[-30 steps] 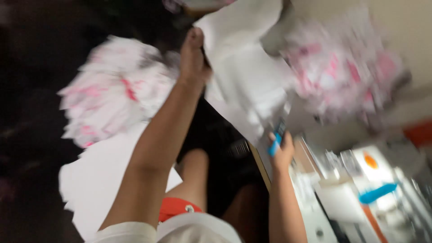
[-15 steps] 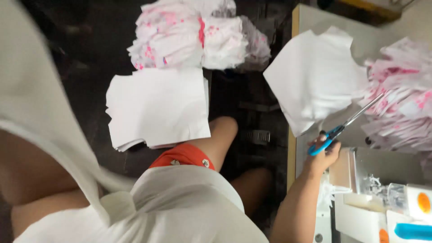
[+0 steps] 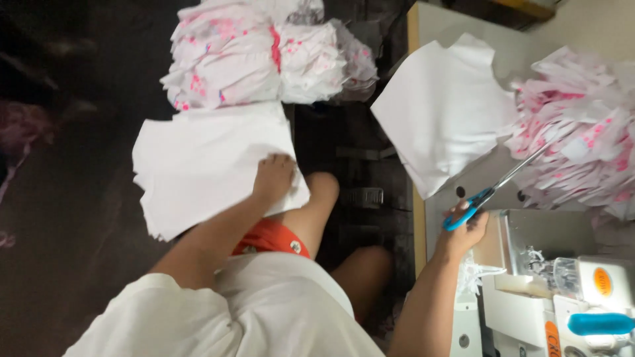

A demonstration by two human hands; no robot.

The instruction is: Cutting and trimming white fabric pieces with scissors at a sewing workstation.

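White top, red shorts

Loose white short-sleeved cotton shirt (image 3: pixel 264 311); red shorts (image 3: pixel 264 238) bearing a small round white patch; forearms, both hands and knees bare.

Dark floor (image 3: pixel 73 218) beside a pale worktable (image 3: pixel 450 20), dim light.

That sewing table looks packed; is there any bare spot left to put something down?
Little. A bare strip of the table shows along its far left corner, above the white fabric piece. A small patch lies beside the right hand holding scissors. The pink-printed pile and sewing machine crowd the rest. The left hand rests on the floor stack.
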